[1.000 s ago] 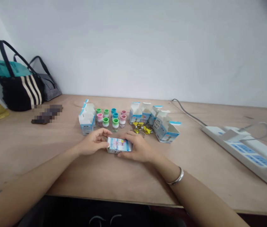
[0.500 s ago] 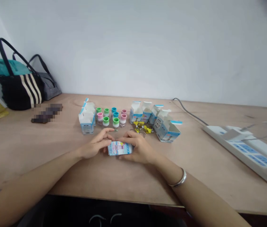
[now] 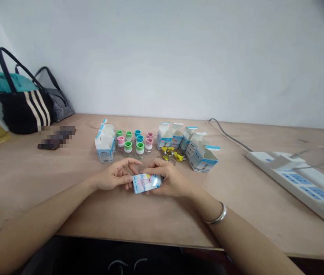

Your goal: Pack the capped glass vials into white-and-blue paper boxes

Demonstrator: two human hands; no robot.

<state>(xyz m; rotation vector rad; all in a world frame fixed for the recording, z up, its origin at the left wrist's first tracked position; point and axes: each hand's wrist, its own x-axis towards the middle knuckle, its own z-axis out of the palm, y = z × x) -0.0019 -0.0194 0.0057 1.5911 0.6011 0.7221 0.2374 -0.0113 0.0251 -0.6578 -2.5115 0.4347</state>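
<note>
A small blue, white and pink printed cardboard box [image 3: 147, 183] is gripped in my right hand [image 3: 173, 178], thumb below and fingers over its top. It is tilted, with its left end lower than before. My left hand [image 3: 116, 175] is at that left end; its fingers are apart and curved, and the thumb tip is at the box's edge. Whether it presses on the box I cannot tell. Just beyond my hands stand several small clear bottles with green, pink and blue tops [image 3: 140, 147]. Yellow-tabbed metal hose clamps [image 3: 176, 154] lie in a pile right of them.
Opened blue-and-white boxes [image 3: 203, 159] stand behind the right hand, and another open carton [image 3: 105, 147] stands left of the bottles. A white power strip [image 3: 296, 181] with a grey cable lies to the right. At far left are a dark phone-like object [image 3: 55, 139] and a black bag [image 3: 21, 109].
The box has turned slightly, its left end dropping towards me and its printed face showing more. My left hand has shifted a little left, its fingers loosened from the box.
</note>
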